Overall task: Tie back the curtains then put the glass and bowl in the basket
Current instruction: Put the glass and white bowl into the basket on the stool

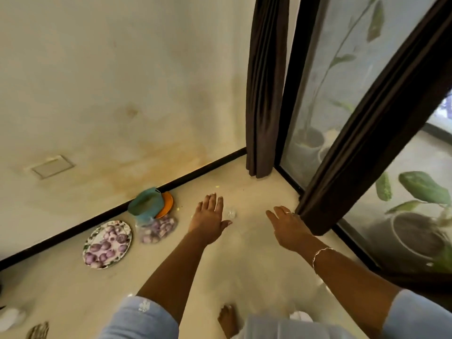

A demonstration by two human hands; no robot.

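Fingers (213,201) of the left hand (210,220): straight, slightly spread, palm down, holding nothing; tips just left of the glass (231,213). Fingers (272,214) of the right hand (291,228): extended, relaxed, holding nothing, a ring on one; right of the glass and apart from it. Bracelet (320,252): on the right wrist.
Glass: small, clear, blurred; on the floor (244,265) between the two hands.
Near curtain (367,133): dark brown, gathered narrow; lower end right of the glass, just beside the right hand; contact cannot be told.
Far curtain (265,86): dark brown, hanging in the corner beyond the glass.
Basket (145,204): teal, left of the glass, against the dark skirting.
Orange bowl (167,204): partly hidden behind the basket, on the side toward the glass.
Bag of purple onions (157,228) and patterned plate (107,243) of onions: farther left of the glass.
Bare foot (228,319): on the floor, nearer the camera than the glass.
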